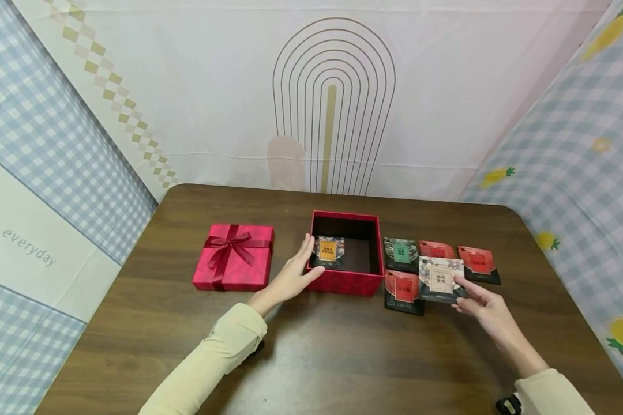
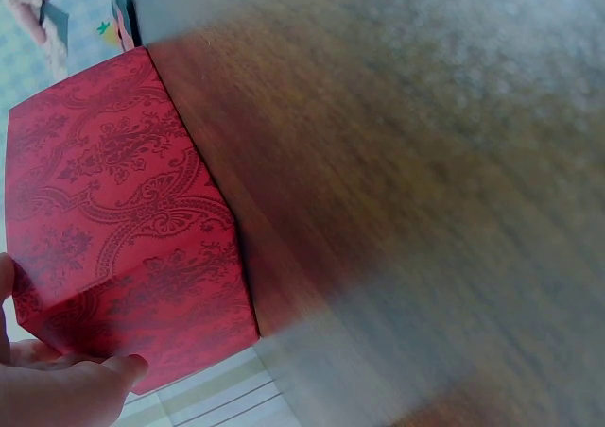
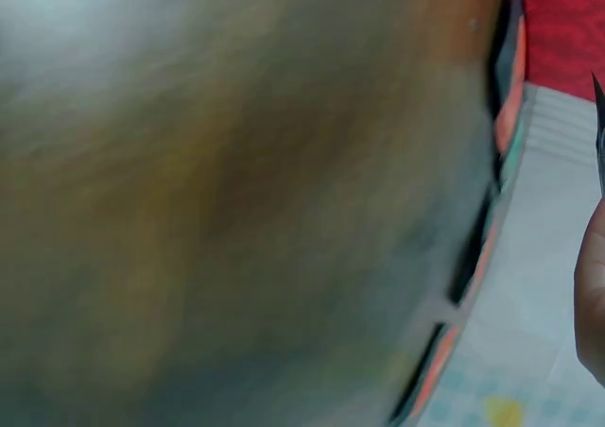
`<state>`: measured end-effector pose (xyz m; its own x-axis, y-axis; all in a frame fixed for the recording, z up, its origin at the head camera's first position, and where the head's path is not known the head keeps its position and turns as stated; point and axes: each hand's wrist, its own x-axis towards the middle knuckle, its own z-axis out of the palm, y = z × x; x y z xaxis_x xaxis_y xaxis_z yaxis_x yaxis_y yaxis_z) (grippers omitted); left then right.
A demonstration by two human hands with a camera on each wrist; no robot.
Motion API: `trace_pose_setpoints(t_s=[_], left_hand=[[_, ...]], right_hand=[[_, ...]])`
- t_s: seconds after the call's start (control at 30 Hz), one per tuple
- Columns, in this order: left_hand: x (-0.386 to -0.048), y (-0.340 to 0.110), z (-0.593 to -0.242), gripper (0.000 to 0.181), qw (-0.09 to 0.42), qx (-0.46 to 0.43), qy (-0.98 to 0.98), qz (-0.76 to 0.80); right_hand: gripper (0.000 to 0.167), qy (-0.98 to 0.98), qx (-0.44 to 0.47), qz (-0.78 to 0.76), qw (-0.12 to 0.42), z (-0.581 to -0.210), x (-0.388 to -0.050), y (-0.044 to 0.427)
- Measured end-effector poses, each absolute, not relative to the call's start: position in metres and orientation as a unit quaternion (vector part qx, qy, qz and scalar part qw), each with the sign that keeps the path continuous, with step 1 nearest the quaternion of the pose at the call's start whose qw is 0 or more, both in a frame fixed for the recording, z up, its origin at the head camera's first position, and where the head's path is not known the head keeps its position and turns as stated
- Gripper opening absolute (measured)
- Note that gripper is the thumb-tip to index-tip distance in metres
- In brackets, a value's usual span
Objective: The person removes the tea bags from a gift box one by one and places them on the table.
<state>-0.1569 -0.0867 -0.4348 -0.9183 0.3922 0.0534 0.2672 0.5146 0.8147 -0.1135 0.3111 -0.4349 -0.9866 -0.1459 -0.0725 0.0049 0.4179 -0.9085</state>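
Observation:
An open red gift box (image 1: 349, 285) with a dark inside stands at the table's middle. Inside, at its left, lies a sachet with an orange label (image 1: 327, 251). My left hand (image 1: 289, 275) rests against the box's front left corner, fingers fairly straight along the left side, thumb at the front. In the left wrist view the thumb touches the patterned red wall (image 2: 142, 191). My right hand (image 1: 485, 308) pinches a square sachet with a cream label (image 1: 440, 281) by its right edge, above other sachets. In the right wrist view only part of the hand (image 3: 592, 295) shows.
Right of the box lie a green-labelled sachet (image 1: 401, 252) and red sachets (image 1: 404, 290), one partly covered by the held sachet. To the left sits the red lid (image 1: 239, 259) with a ribbon bow. A printed cloth (image 1: 213, 115) hangs behind the brown table (image 1: 332, 357).

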Motion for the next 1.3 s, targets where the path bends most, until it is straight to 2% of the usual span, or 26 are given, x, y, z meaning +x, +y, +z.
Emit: trace_pose_setpoints(t_s=[0.23,0.53,0.77,1.3], left_hand=[[-0.156,-0.086,-0.434,0.073,0.068,0.190,0.866,0.457],[-0.156,-0.086,-0.434,0.073,0.070,0.189,0.867,0.456],[-0.157,-0.087,-0.434,0.074,0.067,0.191,0.869,0.452],[-0.158,-0.087,-0.436,0.073,0.072,0.192,0.867,0.454]], right_hand=[[0.051,0.832,-0.037,-0.546,0.088,-0.447,-0.106,0.329],[0.047,0.897,-0.050,-0.430,0.092,-0.453,-0.105,0.334],[0.048,0.938,-0.055,-0.314,0.133,-0.453,-0.111,0.337],[0.047,0.956,-0.061,-0.258,0.121,-0.457,-0.117,0.337]])
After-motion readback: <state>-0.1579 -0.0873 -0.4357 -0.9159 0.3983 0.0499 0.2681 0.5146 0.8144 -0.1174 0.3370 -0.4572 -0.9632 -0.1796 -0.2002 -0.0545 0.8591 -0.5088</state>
